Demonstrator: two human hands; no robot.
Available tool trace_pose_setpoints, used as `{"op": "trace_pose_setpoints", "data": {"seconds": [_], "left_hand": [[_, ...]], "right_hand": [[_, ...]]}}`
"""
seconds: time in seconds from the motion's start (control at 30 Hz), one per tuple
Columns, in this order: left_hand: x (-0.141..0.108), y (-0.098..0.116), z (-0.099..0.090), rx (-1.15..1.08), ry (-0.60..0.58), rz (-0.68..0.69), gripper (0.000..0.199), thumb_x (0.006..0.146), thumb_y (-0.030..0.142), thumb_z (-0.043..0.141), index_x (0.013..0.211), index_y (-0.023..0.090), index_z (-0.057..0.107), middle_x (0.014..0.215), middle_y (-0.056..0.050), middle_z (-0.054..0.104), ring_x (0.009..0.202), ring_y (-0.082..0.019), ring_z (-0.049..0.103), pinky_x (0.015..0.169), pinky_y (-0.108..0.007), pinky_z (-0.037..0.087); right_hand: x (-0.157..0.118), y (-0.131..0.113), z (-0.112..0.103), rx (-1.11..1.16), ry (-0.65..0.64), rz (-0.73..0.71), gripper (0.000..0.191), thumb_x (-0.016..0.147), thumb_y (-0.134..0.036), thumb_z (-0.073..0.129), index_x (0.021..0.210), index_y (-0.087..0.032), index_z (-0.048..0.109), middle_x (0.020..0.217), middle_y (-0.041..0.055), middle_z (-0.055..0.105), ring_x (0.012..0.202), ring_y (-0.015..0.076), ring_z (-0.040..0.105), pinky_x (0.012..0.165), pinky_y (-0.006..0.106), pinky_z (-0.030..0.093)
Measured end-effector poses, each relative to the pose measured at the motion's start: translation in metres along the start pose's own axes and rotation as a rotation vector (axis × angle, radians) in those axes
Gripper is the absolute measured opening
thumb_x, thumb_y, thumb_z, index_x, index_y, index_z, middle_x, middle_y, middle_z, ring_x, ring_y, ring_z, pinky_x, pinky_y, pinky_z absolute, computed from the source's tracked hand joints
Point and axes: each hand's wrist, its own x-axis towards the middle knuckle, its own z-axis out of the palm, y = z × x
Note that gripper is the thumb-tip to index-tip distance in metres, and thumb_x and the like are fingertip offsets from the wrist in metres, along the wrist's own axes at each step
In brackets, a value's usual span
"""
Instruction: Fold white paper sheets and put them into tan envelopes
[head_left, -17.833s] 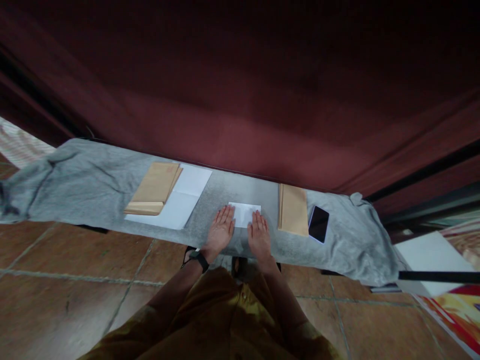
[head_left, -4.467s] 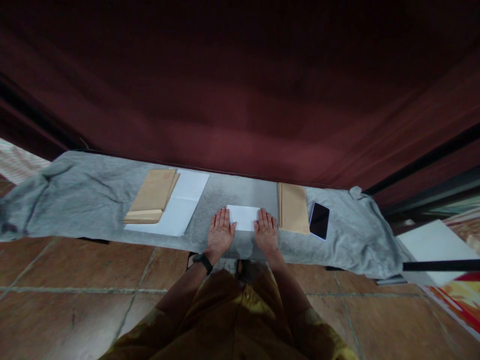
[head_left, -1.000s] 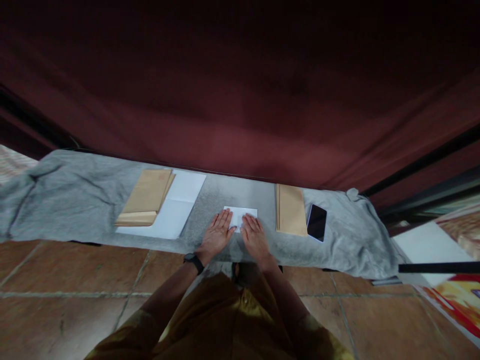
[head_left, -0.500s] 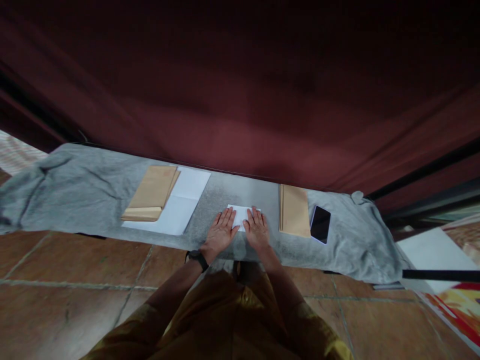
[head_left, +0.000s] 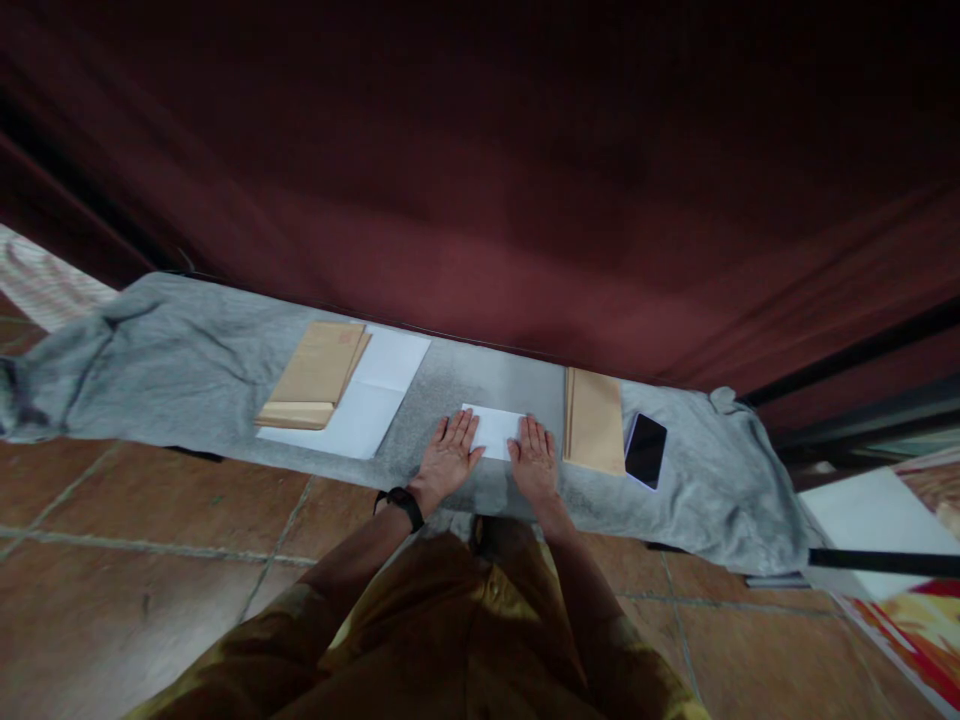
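A small folded white paper lies flat on the grey cloth in front of me. My left hand rests palm down on its left end, fingers stretched out. On its right end lies my right hand, also flat with fingers extended. Left of my hands, brown envelopes are stacked over larger white sheets that show a crease. More brown envelopes sit to the right of my right hand.
A dark-screened phone lies right of the right-hand envelopes. A dark red curtain hangs along the far edge of the cloth-covered surface. At the far right are a white board and a black bar.
My right hand has slid to the right, away from my left hand, and more of the white paper shows between them. The view has shifted slightly.
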Motion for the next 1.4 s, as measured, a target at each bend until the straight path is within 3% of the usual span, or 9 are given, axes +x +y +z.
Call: {"op": "trace_pose_setpoints", "data": {"seconds": [0.23, 0.47, 0.6, 0.7, 0.9, 1.17, 1.4], "left_hand": [[-0.001, 0.000, 0.001, -0.031, 0.016, -0.006, 0.068, 0.106, 0.044, 0.033, 0.166, 0.015, 0.019, 0.166, -0.016, 0.034, 0.156, -0.030, 0.030, 0.128, -0.054, 0.022], [0.000, -0.001, 0.004, -0.033, 0.002, -0.024, 0.066, 0.107, 0.045, 0.031, 0.166, 0.016, 0.023, 0.167, -0.015, 0.035, 0.157, -0.030, 0.030, 0.128, -0.055, 0.021], [0.002, 0.002, 0.002, -0.047, 0.016, -0.028, 0.065, 0.107, 0.046, 0.030, 0.165, 0.015, 0.026, 0.167, -0.016, 0.035, 0.157, -0.031, 0.029, 0.128, -0.058, 0.021], [0.006, 0.015, 0.000, -0.066, 0.018, 0.059, 0.063, 0.108, 0.046, 0.028, 0.163, 0.014, 0.031, 0.167, -0.015, 0.035, 0.157, -0.027, 0.029, 0.129, -0.052, 0.021], [0.022, 0.047, 0.007, -0.141, -0.097, 0.283, 0.058, 0.109, 0.050, 0.029, 0.158, 0.020, 0.042, 0.163, -0.008, 0.044, 0.156, -0.019, 0.032, 0.129, -0.043, 0.022], [0.042, 0.046, 0.013, -0.139, -0.095, 0.300, 0.057, 0.109, 0.051, 0.028, 0.155, 0.022, 0.046, 0.164, -0.004, 0.042, 0.156, -0.021, 0.031, 0.129, -0.046, 0.022], [0.052, 0.050, 0.016, -0.117, -0.080, 0.253, 0.056, 0.109, 0.050, 0.029, 0.157, 0.024, 0.044, 0.165, -0.003, 0.041, 0.156, -0.022, 0.031, 0.129, -0.048, 0.021]], "right_hand": [[-0.009, 0.005, -0.005, 0.001, 0.013, 0.009, 0.055, 0.109, -0.031, 0.035, 0.158, -0.008, 0.042, 0.158, 0.0208, 0.049, 0.146, 0.0304, 0.045, 0.122, 0.053, 0.032], [-0.019, 0.005, -0.015, 0.048, 0.058, 0.010, 0.054, 0.108, -0.026, 0.033, 0.158, -0.008, 0.040, 0.158, 0.0204, 0.049, 0.148, 0.0291, 0.044, 0.121, 0.052, 0.035], [-0.036, -0.001, -0.022, 0.085, 0.007, -0.088, 0.054, 0.107, -0.023, 0.033, 0.160, -0.013, 0.037, 0.159, 0.0148, 0.049, 0.149, 0.0250, 0.044, 0.123, 0.049, 0.035], [-0.049, -0.006, -0.025, 0.074, -0.025, -0.130, 0.051, 0.108, -0.025, 0.036, 0.157, -0.015, 0.044, 0.158, 0.0127, 0.052, 0.148, 0.0243, 0.046, 0.124, 0.048, 0.034], [-0.056, -0.008, -0.021, 0.089, 0.005, -0.123, 0.044, 0.105, -0.020, 0.041, 0.145, -0.015, 0.059, 0.150, 0.0127, 0.060, 0.142, 0.0242, 0.052, 0.124, 0.047, 0.035], [-0.060, -0.005, -0.016, 0.099, 0.009, -0.123, 0.038, 0.102, -0.017, 0.048, 0.136, -0.015, 0.066, 0.133, 0.0132, 0.072, 0.129, 0.0236, 0.063, 0.122, 0.047, 0.037], [-0.057, -0.009, -0.026, 0.106, -0.008, -0.126, 0.038, 0.102, -0.018, 0.049, 0.136, -0.017, 0.066, 0.139, 0.0134, 0.068, 0.134, 0.0244, 0.059, 0.122, 0.047, 0.037]]}}
